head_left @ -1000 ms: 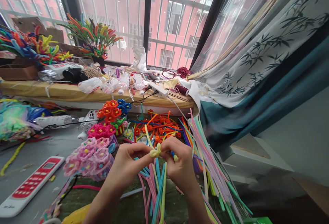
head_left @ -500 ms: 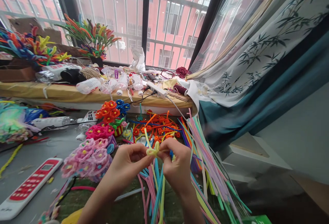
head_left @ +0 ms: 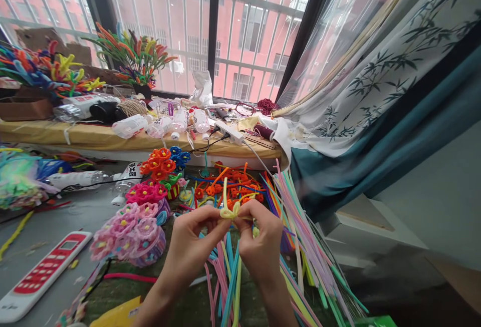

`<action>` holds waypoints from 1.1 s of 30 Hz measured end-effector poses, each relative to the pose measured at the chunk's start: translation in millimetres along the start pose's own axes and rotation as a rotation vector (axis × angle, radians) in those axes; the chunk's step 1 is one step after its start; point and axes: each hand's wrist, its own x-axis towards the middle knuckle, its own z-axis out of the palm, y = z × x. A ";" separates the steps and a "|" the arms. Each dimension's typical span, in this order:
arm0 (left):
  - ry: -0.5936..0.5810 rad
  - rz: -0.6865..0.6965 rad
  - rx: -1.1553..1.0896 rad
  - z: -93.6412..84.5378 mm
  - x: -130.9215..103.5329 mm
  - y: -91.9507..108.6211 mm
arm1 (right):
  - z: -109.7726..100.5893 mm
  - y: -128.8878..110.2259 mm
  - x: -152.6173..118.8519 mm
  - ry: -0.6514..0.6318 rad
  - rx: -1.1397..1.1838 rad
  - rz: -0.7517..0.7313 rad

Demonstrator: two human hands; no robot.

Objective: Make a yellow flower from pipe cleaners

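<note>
A pale yellow pipe cleaner (head_left: 230,212), bent into small loops with one straight end pointing up, is pinched between both hands. My left hand (head_left: 199,232) grips its left side between thumb and forefinger. From the other side, my right hand (head_left: 259,234) pinches it, fingertips close to the left ones. Below the hands lie loose pink and blue pipe cleaners (head_left: 229,272). Orange pipe cleaner pieces (head_left: 236,182) are heaped just beyond them. To the left stand bunches of finished pipe cleaner flowers, pink (head_left: 126,227) and orange (head_left: 160,163).
A red and white remote control (head_left: 47,272) lies at the left. Long pastel pipe cleaners (head_left: 304,237) fan out at the right. Behind, plastic bottles (head_left: 131,125) and a power strip (head_left: 229,131) lie on the window ledge. A yellow packet (head_left: 116,313) is at the lower left.
Both hands have shifted slightly right with the pale yellow pipe cleaner. Its loops have turned and its straight end now stands more upright. More of the yellow packet shows.
</note>
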 end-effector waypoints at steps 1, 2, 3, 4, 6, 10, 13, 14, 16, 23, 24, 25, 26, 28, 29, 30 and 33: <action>0.024 0.147 0.117 1.2 0.0 -1.0 | -1.2 0.4 1.3 -0.032 0.030 0.072; 0.046 0.307 0.231 2.2 0.1 -1.6 | -2.6 1.2 3.0 -0.068 0.069 0.149; 0.064 0.466 0.336 2.9 0.4 -1.5 | -4.2 2.5 4.8 -0.099 0.113 0.226; 0.076 0.613 0.429 3.2 0.7 -0.7 | -5.7 4.1 6.7 -0.125 0.165 0.298; 0.086 0.859 0.610 2.7 0.6 2.7 | -8.1 8.4 10.4 -0.169 0.266 0.409; -0.004 1.132 0.976 -1.3 -3.7 9.9 | -11.8 17.4 16.5 -0.269 0.387 0.485; -0.008 1.180 1.027 -2.7 -5.8 8.7 | -15.6 19.3 18.2 -0.310 0.427 0.477; 0.009 1.169 0.993 -2.6 -5.5 7.4 | -16.9 18.4 17.7 -0.297 0.428 0.462; 0.063 1.020 0.870 -2.0 -4.2 5.4 | -18.2 14.8 14.9 -0.214 0.372 0.354; -0.027 -0.038 0.035 -3.8 -0.5 10.3 | -8.3 3.8 6.6 0.102 0.032 -0.383; -0.059 -0.140 -0.104 -4.5 0.0 11.1 | -7.0 4.1 7.4 0.130 0.006 -0.451; -0.078 -0.223 -0.226 -5.0 0.6 11.7 | -6.1 4.5 8.3 0.152 -0.018 -0.510; -0.090 -0.290 -0.327 -5.5 1.1 12.1 | -5.8 5.1 9.1 0.170 -0.037 -0.564; -0.116 -0.416 -0.501 -6.2 1.9 12.2 | -6.6 5.8 10.0 0.177 -0.077 -0.662; -0.134 -0.473 -0.568 -6.4 2.2 12.0 | -7.5 5.8 9.9 0.165 -0.104 -0.702; -0.148 -0.520 -0.617 -6.6 2.4 11.9 | -8.5 5.5 9.5 0.146 -0.130 -0.739; -0.171 -0.589 -0.675 -7.1 2.8 11.2 | -10.0 4.7 7.3 0.099 -0.176 -0.805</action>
